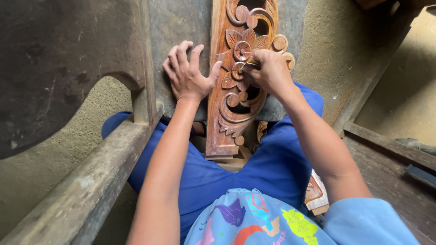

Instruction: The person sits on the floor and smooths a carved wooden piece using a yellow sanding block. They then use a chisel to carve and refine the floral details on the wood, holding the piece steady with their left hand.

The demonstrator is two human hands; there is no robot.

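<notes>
Bottom of frame: patterned light-blue shirt hem (254,222) and blue trousers (268,168) of the seated person, knees apart.

Lower left: weathered wooden beam (91,181) running diagonally up to a dark arched wooden frame (54,68) at upper left.

Centre: carved wooden panel (236,90), reddish-brown, pierced scrolls and 2 flower rosettes, lying lengthwise on a grey surface (181,27), its near end overhanging the lap.

Left hand (188,75): open, fingers spread flat on the surface just beside the panel, thumb touching the panel's left edge.

Right hand (268,70): closed in a pinch around a small yellowish tool (251,64), mostly hidden, its tip at the lower rosette.

Right edge: worn wooden planks (390,149).

Lower right, under the thigh: a second carved piece (314,190), partly hidden.
</notes>
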